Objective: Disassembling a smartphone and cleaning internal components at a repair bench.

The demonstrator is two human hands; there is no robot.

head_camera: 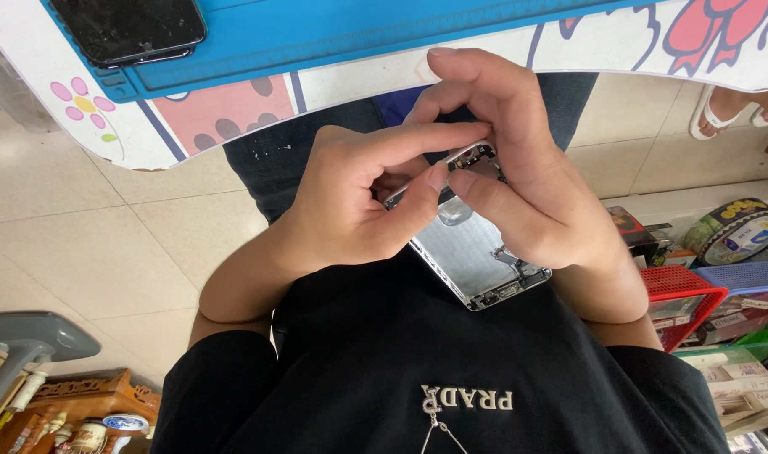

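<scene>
A person in a black shirt (417, 353) works over the lap on an opened phone housing (472, 256), a silver metal shell lying inside-up between both hands, just below the edge of the bench (333, 80). The left hand (350, 206) clenches around the upper end of the housing, its thumb pressed across the rim and its forefinger stretched along the top edge. The right hand (527, 181) grasps the same end from the other side, fingers curled over the corner where a small cluster of dark parts (475, 154) sits, thumb tip meeting the left thumb at the rim. The lower end of the housing rests against the shirt, its bottom edge with small fittings (506, 290) in plain view.

On the bench above lies a blue work mat (342, 34), with a dark phone (127, 29), screen up, at its left end. The bench surface beside the mat carries a cartoon flower print (85, 105). To the right, on the tiled floor (89, 244), stand a red basket (682, 294), a blue basket (749, 277) and a roll of tape (737, 231). A sandalled foot of another person (724, 109) shows at the upper right
</scene>
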